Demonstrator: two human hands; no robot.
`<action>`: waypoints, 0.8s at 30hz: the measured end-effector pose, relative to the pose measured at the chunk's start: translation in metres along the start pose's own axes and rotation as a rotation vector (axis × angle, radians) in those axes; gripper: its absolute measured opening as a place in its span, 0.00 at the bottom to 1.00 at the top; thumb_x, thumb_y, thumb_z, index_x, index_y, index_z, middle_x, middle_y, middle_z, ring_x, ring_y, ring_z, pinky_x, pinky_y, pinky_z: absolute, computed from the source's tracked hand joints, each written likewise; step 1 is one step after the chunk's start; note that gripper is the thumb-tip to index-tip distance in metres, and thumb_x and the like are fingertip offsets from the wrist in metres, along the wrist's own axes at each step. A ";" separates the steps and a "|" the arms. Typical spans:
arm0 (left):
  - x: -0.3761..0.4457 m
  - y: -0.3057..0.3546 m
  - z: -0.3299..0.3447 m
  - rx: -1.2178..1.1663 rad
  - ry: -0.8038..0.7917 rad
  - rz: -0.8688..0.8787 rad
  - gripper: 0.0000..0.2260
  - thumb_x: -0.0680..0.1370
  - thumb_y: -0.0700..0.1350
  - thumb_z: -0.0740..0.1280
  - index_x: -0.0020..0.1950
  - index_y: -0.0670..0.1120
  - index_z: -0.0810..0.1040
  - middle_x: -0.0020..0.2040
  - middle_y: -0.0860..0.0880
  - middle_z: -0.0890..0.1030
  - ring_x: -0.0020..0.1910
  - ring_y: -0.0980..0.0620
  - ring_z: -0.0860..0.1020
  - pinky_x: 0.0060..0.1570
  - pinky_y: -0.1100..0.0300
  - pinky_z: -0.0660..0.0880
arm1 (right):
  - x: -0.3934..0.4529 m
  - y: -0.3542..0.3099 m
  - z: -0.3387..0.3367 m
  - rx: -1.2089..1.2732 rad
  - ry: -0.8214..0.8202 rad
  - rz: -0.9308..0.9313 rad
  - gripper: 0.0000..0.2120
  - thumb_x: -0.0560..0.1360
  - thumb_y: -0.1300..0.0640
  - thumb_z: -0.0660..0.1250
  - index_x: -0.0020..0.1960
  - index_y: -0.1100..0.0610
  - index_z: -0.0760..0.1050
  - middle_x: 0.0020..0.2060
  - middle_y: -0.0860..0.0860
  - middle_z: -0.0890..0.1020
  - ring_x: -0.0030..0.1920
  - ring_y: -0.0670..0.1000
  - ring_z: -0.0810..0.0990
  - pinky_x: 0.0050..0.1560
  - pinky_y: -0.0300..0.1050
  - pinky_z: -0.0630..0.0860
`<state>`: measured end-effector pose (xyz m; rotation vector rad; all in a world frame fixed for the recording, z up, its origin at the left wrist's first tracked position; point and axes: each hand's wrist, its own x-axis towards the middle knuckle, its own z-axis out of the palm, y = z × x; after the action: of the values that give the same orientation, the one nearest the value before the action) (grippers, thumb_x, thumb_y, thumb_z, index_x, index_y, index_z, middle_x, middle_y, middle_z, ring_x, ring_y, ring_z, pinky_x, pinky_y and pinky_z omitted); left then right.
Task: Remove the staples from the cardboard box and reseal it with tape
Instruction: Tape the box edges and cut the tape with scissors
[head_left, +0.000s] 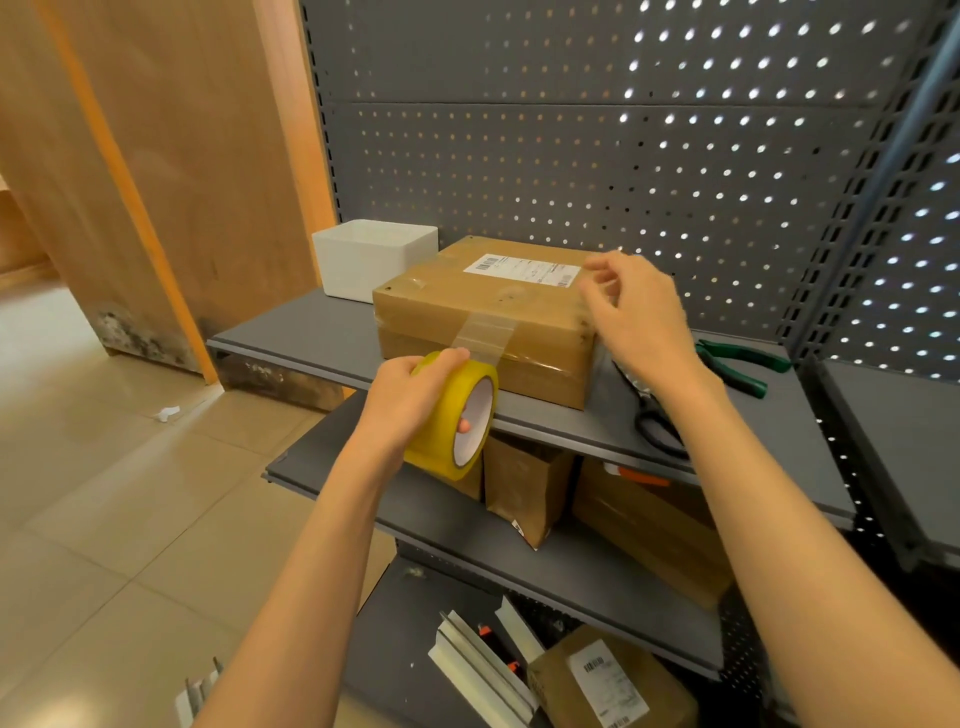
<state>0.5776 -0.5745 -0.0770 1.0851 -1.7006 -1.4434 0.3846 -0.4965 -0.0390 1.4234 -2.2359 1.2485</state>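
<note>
A flat cardboard box (488, 306) with a white shipping label lies on the top grey shelf (311, 332). My left hand (410, 395) grips a yellowish roll of clear tape (452, 415) in front of the box, one finger through its core. A clear strip of tape (483, 332) runs from the roll up the box's front face. My right hand (639, 312) hovers over the box's right top edge, with fingers curled and thumb and fingertips close together; whether it pinches tape there is unclear.
Black-handled scissors (654, 415) and green-handled pliers (737, 364) lie on the shelf right of the box. A white square bin (374, 257) stands behind the box's left corner. Lower shelves hold more cardboard parcels (649, 525) and white strips (478, 660). Pegboard backs the shelves.
</note>
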 end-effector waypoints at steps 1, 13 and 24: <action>0.000 0.000 0.000 0.004 0.006 -0.001 0.16 0.74 0.57 0.66 0.37 0.45 0.78 0.27 0.44 0.81 0.24 0.51 0.78 0.29 0.64 0.76 | -0.005 0.007 -0.005 -0.035 0.031 0.029 0.13 0.78 0.54 0.58 0.59 0.55 0.74 0.55 0.53 0.78 0.53 0.52 0.76 0.51 0.48 0.73; -0.001 0.001 0.000 0.026 0.018 -0.005 0.15 0.74 0.57 0.66 0.39 0.46 0.78 0.27 0.46 0.81 0.23 0.52 0.79 0.26 0.65 0.76 | -0.046 0.064 -0.024 -0.385 -0.288 0.458 0.15 0.74 0.54 0.68 0.50 0.67 0.76 0.41 0.60 0.79 0.42 0.59 0.77 0.38 0.48 0.73; -0.001 0.001 0.000 0.014 0.014 -0.004 0.15 0.74 0.56 0.66 0.39 0.45 0.78 0.28 0.45 0.81 0.23 0.52 0.79 0.25 0.66 0.75 | -0.056 0.049 -0.022 -0.520 -0.316 0.504 0.20 0.74 0.52 0.68 0.31 0.59 0.63 0.29 0.53 0.70 0.31 0.52 0.70 0.24 0.40 0.59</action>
<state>0.5779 -0.5732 -0.0758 1.1048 -1.7017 -1.4253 0.3674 -0.4353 -0.0842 0.9365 -2.9637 0.4723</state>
